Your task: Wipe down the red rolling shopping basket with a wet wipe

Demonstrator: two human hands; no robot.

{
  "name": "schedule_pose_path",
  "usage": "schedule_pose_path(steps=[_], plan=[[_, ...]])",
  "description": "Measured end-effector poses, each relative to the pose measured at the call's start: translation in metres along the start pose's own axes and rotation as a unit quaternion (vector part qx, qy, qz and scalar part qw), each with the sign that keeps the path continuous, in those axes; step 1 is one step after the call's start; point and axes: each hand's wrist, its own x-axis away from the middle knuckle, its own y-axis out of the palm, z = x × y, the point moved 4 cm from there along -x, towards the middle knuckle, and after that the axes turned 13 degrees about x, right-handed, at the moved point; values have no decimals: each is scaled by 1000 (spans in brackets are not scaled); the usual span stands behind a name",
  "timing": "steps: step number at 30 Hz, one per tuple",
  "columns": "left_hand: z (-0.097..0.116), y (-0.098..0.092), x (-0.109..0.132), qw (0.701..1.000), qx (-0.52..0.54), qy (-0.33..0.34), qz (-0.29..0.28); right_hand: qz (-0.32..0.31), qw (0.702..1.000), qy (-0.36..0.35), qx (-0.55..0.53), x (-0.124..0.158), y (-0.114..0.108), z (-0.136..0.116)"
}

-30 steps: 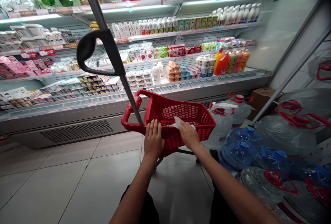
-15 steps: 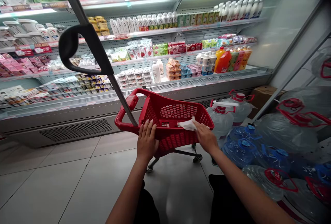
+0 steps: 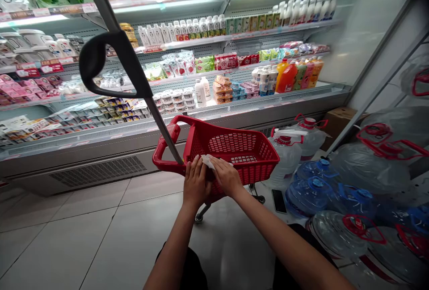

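Note:
A red wheeled shopping basket (image 3: 250, 162) stands on the tiled floor in front of me, its grey pull rod with a black handle (image 3: 110, 64) rising to the upper left. My left hand (image 3: 195, 183) grips the basket's near rim, fingers curled over the edge. Right beside it, my right hand (image 3: 226, 176) presses a white wipe (image 3: 208, 161) onto the same rim, fingers closed over the wipe. The two hands almost touch.
An open chiller (image 3: 187, 80) full of yoghurt, milk and juice runs along the back. Large water jugs (image 3: 335, 191) with red handles crowd the floor at right. A dark phone (image 3: 279, 200) lies on the tiles beside the basket. A cardboard box (image 3: 342, 122) sits behind the jugs.
My right hand slid the wipe leftward along the near rim, from the right corner to beside my left hand. The basket shifted slightly; the left hand kept its hold.

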Motion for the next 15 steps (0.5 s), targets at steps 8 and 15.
schedule_pose_path(steps=[8, 15], plan=[[-14, -11, 5, 1000, -7, 19, -20, -13, 991, 76, 112, 78, -29, 148], [-4, -6, 1, 1000, 7, -5, -7, 25, 976, 157, 151, 93, -34, 167]])
